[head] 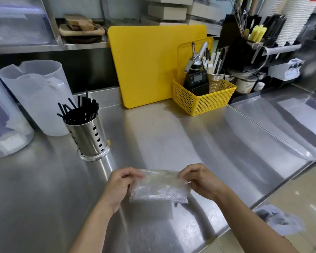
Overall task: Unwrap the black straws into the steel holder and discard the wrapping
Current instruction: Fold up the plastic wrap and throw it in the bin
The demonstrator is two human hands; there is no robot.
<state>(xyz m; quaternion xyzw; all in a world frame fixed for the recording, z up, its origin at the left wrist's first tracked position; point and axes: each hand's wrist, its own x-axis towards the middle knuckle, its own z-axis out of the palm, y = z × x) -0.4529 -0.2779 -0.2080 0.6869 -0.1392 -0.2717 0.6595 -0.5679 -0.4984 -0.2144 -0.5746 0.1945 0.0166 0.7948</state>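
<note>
A clear, crinkled plastic wrapping (159, 187) hangs stretched between my two hands just above the steel counter (190, 143). My left hand (119, 185) pinches its upper left corner and my right hand (199, 179) pinches its upper right corner. No straws show inside it. The perforated steel holder (88, 136) stands upright to the far left of my hands, packed with black straws (78, 109) that stick out of its top.
Translucent plastic jugs (35, 95) stand behind and left of the holder. A yellow cutting board (150, 64) leans against the back wall, with a yellow basket (202, 99) of tools beside it. The counter's edge runs along the right, above the floor (290, 207).
</note>
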